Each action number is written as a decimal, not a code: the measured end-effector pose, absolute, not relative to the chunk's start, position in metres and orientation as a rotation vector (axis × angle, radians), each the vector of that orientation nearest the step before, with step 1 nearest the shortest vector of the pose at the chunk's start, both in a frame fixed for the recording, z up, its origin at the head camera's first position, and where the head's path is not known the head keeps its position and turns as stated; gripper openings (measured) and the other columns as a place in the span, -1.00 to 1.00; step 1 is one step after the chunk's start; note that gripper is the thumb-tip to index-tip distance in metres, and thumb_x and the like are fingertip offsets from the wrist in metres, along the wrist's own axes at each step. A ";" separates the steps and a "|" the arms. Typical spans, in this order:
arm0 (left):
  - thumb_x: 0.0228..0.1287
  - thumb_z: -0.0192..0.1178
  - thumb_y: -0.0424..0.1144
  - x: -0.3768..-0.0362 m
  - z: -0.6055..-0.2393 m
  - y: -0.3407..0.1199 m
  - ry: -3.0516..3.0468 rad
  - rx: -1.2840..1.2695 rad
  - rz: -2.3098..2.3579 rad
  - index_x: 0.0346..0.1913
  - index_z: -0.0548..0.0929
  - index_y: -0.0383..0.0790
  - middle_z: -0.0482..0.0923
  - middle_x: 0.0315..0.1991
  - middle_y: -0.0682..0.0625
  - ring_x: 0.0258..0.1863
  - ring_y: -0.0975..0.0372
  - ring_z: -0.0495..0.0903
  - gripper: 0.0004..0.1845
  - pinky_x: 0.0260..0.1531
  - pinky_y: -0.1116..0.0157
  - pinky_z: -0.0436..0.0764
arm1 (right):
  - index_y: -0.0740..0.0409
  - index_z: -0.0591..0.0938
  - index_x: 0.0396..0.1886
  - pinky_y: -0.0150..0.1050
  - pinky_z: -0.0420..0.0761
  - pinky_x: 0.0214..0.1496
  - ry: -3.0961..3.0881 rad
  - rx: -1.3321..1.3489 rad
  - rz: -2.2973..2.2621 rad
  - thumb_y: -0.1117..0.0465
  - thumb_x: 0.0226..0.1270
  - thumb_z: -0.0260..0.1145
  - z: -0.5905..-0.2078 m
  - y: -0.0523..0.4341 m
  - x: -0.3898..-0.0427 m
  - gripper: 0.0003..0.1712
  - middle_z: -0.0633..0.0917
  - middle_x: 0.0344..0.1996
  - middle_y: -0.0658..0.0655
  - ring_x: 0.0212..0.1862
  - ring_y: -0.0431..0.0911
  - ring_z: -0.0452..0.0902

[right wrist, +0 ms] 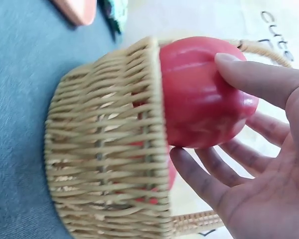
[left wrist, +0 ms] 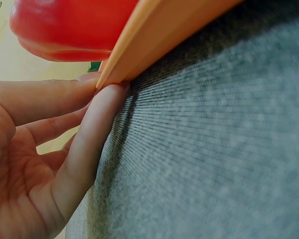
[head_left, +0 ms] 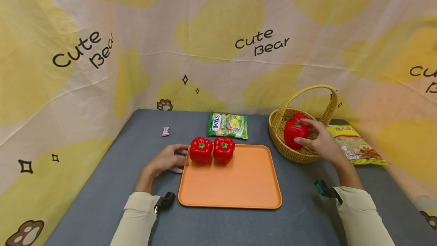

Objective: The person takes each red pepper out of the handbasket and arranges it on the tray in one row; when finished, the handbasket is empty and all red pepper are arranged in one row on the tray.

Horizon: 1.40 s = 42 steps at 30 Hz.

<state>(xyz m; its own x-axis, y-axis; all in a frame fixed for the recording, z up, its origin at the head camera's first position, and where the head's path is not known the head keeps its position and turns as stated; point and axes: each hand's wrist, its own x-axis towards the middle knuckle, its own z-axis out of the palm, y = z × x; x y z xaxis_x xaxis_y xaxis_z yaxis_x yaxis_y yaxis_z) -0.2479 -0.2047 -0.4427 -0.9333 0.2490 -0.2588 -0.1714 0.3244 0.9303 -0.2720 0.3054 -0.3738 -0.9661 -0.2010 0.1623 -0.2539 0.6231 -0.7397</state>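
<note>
My left hand (head_left: 168,159) is at the left rim of an orange tray (head_left: 235,193). In the left wrist view, thumb and finger pinch that rim close to the table. Two red bell peppers (head_left: 201,150) with green stems sit side by side in the tray's far left corner. On the right, my right hand (head_left: 320,139) grips another red bell pepper (right wrist: 199,94) at the mouth of a wicker basket (right wrist: 104,149). Thumb and fingers lie on opposite sides of it in the right wrist view. A further red pepper (head_left: 299,116) shows behind it inside the basket.
A green FOX'S candy bag (head_left: 228,125) lies behind the tray. To its left is a small pink wrapped candy (head_left: 165,131). A yellow snack bag (head_left: 356,145) lies right of the basket, whose tall handle (head_left: 307,88) arches over it. Patterned cloth hangs behind the grey table (head_left: 136,132).
</note>
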 end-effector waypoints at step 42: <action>0.19 0.22 -0.44 -0.247 -0.440 -0.203 2.253 0.055 1.617 0.33 0.39 -0.27 0.45 0.14 -0.24 -0.17 0.07 0.65 -0.40 -0.31 0.10 0.73 | 0.05 0.33 0.40 0.05 0.55 0.18 -2.692 0.698 1.450 0.31 0.06 0.52 -0.379 0.206 -0.240 -0.11 0.42 0.22 0.13 0.21 0.09 0.43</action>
